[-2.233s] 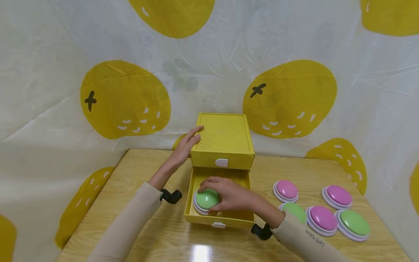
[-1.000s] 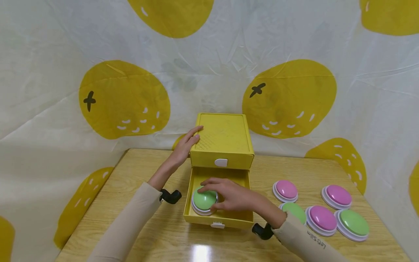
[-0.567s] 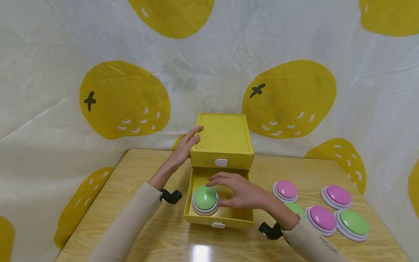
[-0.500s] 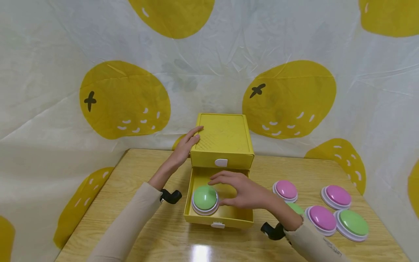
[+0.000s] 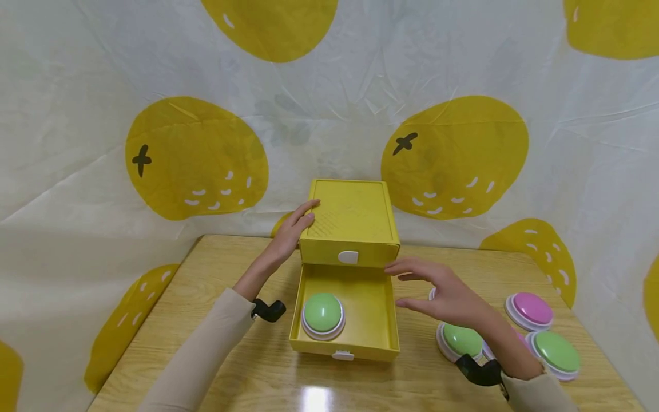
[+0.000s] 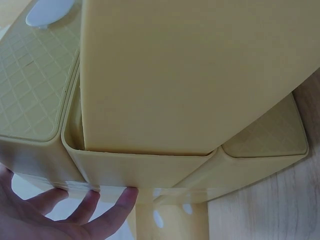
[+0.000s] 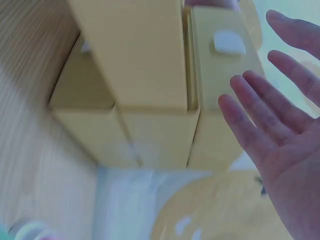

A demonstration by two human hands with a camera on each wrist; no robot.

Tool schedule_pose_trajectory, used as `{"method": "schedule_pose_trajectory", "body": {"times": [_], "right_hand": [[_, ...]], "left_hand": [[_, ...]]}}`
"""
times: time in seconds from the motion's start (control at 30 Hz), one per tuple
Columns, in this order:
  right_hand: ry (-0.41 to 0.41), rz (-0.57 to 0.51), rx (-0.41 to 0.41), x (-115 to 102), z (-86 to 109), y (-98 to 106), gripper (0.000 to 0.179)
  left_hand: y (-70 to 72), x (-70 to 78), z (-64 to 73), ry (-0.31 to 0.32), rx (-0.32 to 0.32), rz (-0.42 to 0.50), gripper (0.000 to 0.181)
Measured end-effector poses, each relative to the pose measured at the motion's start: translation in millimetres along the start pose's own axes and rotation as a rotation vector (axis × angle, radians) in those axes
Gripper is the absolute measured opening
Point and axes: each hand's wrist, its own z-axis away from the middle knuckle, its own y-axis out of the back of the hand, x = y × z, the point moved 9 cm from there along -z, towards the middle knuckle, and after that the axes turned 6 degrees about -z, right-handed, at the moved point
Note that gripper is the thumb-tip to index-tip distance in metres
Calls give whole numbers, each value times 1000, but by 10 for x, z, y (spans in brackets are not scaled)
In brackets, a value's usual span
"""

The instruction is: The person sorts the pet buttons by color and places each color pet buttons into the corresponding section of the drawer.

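Observation:
A yellow drawer unit (image 5: 355, 209) stands at the back of the table with a drawer (image 5: 368, 312) below its top one pulled out. Inside, at the left, sits a green dome-shaped push button (image 5: 322, 313) on a white base. My left hand (image 5: 288, 233) rests along the unit's left side, fingertips at its top edge; the left wrist view shows those fingers (image 6: 112, 217) against the side wall. Held in the air just right of the pulled-out drawer, my right hand (image 5: 445, 292) has nothing in it. In the right wrist view its fingers (image 7: 260, 107) are extended and spread.
More dome buttons lie on the wooden table (image 5: 242, 355) to the right: a pink one (image 5: 532, 308), a green one (image 5: 558, 350) and another green one (image 5: 462, 341). Two others are mostly hidden behind my right hand and wrist. A fruit-patterned cloth (image 5: 329, 137) hangs behind.
My right hand let go of the green button in the drawer, then moved right and out over the drawer's side. My left hand stayed on the unit.

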Motion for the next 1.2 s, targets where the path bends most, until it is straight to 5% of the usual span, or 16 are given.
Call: {"method": "schedule_pose_trajectory", "body": {"times": [0.13, 0.5, 0.9, 1.2], "right_hand": [[-23, 5, 52, 98, 229, 176, 55], [-291, 70, 89, 643, 966, 318, 48], [-204, 139, 96, 776, 1315, 260, 50], [-242, 181, 82, 900, 1462, 192, 56]], "left_hand": [[7, 6, 1, 1, 6, -9, 50], [-9, -11, -13, 12, 3, -6, 51], [1, 12, 7, 5, 7, 0, 51], [-1, 5, 11, -3, 9, -2, 51]]}}
